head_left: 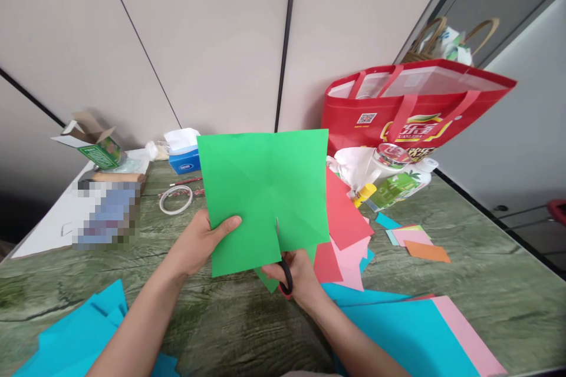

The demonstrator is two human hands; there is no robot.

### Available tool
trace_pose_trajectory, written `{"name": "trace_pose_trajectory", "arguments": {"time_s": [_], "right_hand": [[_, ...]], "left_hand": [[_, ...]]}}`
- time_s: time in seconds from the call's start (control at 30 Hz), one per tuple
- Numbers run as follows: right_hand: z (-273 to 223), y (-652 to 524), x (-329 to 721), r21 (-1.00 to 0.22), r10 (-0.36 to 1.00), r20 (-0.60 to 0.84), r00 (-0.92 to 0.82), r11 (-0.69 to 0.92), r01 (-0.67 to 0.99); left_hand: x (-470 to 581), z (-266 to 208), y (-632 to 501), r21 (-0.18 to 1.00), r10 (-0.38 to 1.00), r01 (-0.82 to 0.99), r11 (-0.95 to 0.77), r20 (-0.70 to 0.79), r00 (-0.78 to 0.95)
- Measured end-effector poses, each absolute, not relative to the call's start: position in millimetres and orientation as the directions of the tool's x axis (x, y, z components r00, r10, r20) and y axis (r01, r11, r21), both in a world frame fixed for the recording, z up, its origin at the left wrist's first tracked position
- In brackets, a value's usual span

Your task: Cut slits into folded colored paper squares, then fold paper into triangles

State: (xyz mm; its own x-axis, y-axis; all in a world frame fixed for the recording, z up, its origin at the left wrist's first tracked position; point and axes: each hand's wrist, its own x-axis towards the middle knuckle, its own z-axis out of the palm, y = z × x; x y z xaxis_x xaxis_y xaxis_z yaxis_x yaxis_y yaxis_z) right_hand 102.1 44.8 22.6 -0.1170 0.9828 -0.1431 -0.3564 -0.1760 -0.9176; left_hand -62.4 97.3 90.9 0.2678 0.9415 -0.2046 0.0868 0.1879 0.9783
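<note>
The table [495, 288] bears a red bag [407, 115] lettered "UANLEJIA" beyond green paper [267, 191].

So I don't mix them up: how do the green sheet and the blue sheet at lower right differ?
The green sheet is held up by the left hand; the blue sheet lies on the table.
The green sheet is slit from its lower edge; the blue sheet shows no slit where visible.
Both are single-coloured.

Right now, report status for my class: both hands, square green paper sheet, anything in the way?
Left hand gripping green paper sheet, left side. Right hand in black-looped metal scissors, blade in lower-edge slit. Nothing visible blocking the cut.
</note>
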Motion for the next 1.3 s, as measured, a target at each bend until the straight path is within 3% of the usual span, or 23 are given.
{"name": "trace_pose_trajectory", "arguments": {"time_s": [0.47,0.73,1.07,1.3], "right_hand": [[14.5,43.8,103.4,-0.933,0.971,-0.215,-0.102,-0.235,-0.271],[29.0,46.4,100.4,-0.939,0.994,-0.09,-0.053,-0.103,-0.328],[26.8,46.5,101.6,-0.929,0.978,-0.209,-0.007,-0.201,-0.312],[19.1,44.7,102.5,-0.927,0.976,-0.216,-0.012,-0.209,-0.312]], "left_hand": [[-62.9,89.1,97.5,0.978,0.944,0.093,0.185,-0.203,0.261],[-60.6,90.6,96.8,0.974,0.933,0.112,0.196,-0.221,0.285],[-60.6,88.7,96.4,0.972,0.932,0.121,0.203,-0.23,0.28],[-61.3,88.4,96.5,0.971,0.932,0.115,0.209,-0.234,0.277]]}}
